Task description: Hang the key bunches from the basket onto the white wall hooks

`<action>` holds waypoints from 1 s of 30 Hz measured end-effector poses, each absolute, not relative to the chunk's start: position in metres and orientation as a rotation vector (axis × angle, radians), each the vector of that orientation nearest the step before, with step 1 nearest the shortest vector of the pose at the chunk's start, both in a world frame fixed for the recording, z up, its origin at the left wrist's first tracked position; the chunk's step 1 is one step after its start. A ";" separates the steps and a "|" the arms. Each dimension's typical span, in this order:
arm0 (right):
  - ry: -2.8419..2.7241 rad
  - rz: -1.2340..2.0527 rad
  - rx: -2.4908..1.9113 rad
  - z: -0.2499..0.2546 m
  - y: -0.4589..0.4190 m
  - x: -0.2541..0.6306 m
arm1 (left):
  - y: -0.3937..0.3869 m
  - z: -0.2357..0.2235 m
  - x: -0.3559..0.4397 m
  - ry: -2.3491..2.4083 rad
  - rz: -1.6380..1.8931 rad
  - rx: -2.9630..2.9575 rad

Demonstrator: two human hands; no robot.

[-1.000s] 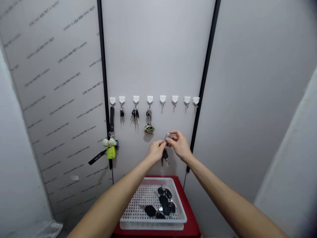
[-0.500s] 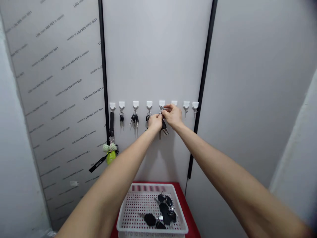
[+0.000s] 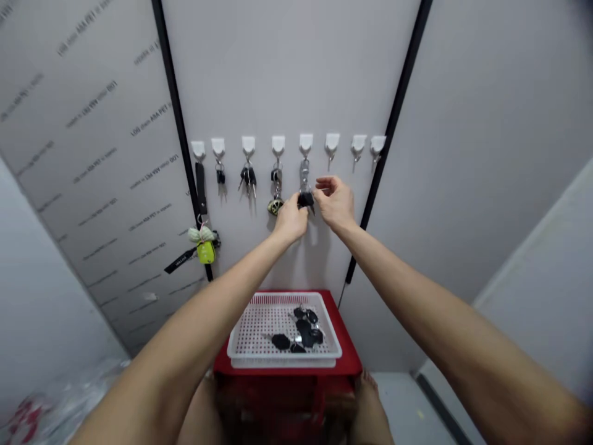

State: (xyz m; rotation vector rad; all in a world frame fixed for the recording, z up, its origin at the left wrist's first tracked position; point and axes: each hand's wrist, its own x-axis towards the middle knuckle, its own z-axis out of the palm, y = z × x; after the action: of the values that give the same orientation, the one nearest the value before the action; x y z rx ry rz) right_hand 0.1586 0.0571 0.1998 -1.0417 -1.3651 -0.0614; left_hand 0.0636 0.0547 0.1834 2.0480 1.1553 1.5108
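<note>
A bunch of keys point(image 3: 305, 199) with black heads hangs by a metal clasp from a white wall hook point(image 3: 306, 142), the fifth from the left. My left hand point(image 3: 291, 219) is closed at the lower end of this bunch, its fingers on the keys. Just right of the same keys is my right hand point(image 3: 336, 202), fingers bent and a little apart, with nothing visible in it. To the left, a neighbouring hook carries keys with a round yellow-and-black fob point(image 3: 275, 206).
Further left hang more keys point(image 3: 248, 175), a small key pair point(image 3: 220, 177) and a black strap point(image 3: 201, 188) with a yellow-green charm point(image 3: 206, 252). Hooks on the right point(image 3: 358, 143) bear no keys. Below, a white perforated basket point(image 3: 283, 358) holds black-headed keys point(image 3: 304, 330) on a red surface point(image 3: 348, 352).
The clasp, earlier between both hands by the hook, now hangs from it. Both hands have lowered relative to the hook, the left down to the keys. My view has tilted downward.
</note>
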 end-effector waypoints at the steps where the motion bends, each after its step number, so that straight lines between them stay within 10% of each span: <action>1: -1.390 -0.052 -1.053 0.186 0.051 0.160 | 0.052 0.172 0.061 1.126 1.500 2.059; 11: -2.175 0.193 -1.543 0.023 0.005 0.168 | 0.019 0.021 0.023 1.282 0.852 2.064; 30: -2.522 -0.178 -1.906 0.007 0.006 0.158 | 0.019 -0.017 0.017 1.298 0.613 2.147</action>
State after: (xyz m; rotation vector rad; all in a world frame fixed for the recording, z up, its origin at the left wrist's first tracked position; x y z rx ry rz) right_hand 0.1579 0.0065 0.0068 -1.9060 -2.5221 -0.1783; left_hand 0.0172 0.0192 -0.0169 2.1470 1.2985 0.6135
